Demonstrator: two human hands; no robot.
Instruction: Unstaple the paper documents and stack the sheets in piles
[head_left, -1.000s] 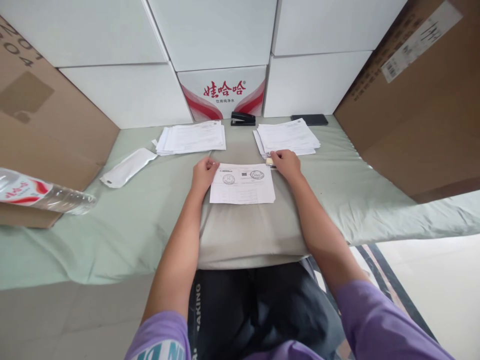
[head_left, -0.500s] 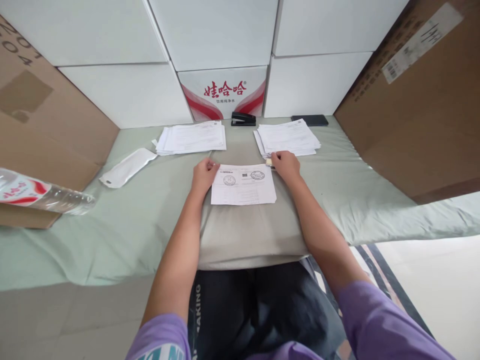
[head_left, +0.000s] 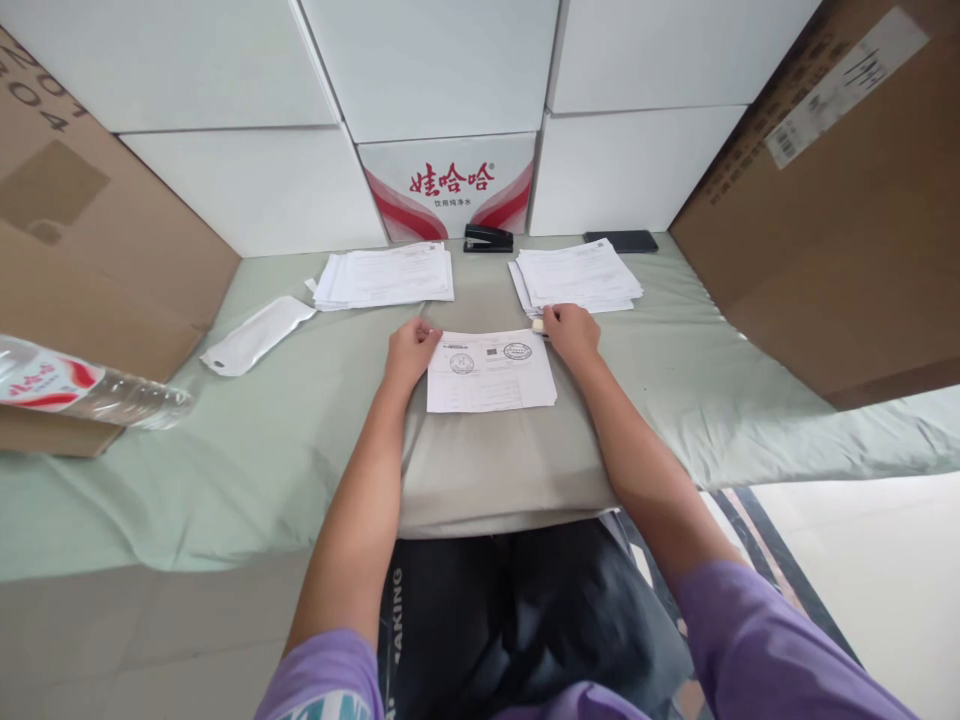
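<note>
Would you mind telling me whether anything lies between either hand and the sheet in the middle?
Nothing visible does. The left hand touches the sheet at its top left corner, and the right hand sits at its top right corner.

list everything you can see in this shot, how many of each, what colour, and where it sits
sheet of paper: 1, white with stamps, middle of the grey pad, between the hands
grey pad: 1, near edge of the table
paper stacks: 2, white, one far left, one far right
stapler: 1, black, between the stacks at the back
phone: 1, black, back right
pouch: 1, white, left of the left stack
bottle: 1, clear with red label, lying far left
table cover: 1, pale green
white boxes: several, stacked behind
brown cartons: 2, left and right
left hand: on the sheet's left corner
right hand: at the sheet's right corner, pinching a small pale thing
</note>
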